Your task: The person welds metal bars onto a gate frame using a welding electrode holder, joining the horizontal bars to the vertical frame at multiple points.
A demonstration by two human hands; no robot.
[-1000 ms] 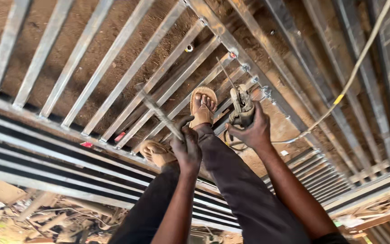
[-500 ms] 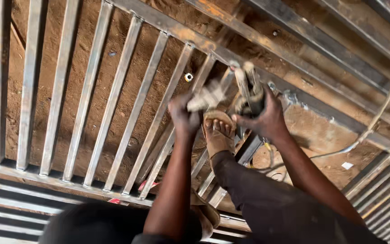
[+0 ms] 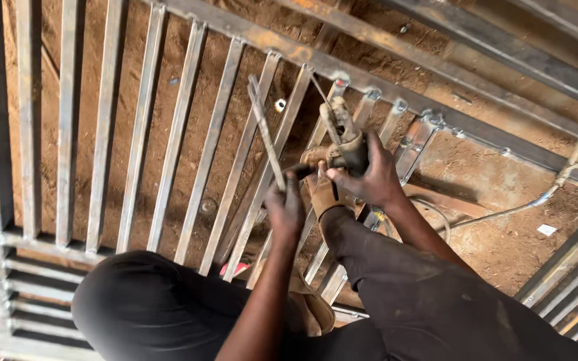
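Now, from the head camera, you are looking straight down on a welded metal grille [image 3: 168,134] of parallel steel bars lying flat over bare brown dirt. Your left hand [image 3: 285,208] is closed around the lower end of a thin metal rod [image 3: 265,134], which rises from your fist and slants up and to the left across the grille's bars. Your right hand [image 3: 369,177] sits just to the right of the left one, above the same stretch of grille, its fingers wrapped tight around a worn electrode holder [image 3: 342,137] whose jaws point away from you, toward the grille's thick crossbar [image 3: 382,83]. The two hands are near each other, and I cannot tell whether the rod's base touches the holder. A sandalled foot [image 3: 322,190] rests on the bars directly below your right hand, partly hidden by it. Your dark trouser legs fill the bottom of the view, covering the grille's near edge. A pale cable [image 3: 570,160] runs over the dirt to the right of the grille, well apart from both hands. A small red object [image 3: 235,269] lies between the bars beside your left knee.
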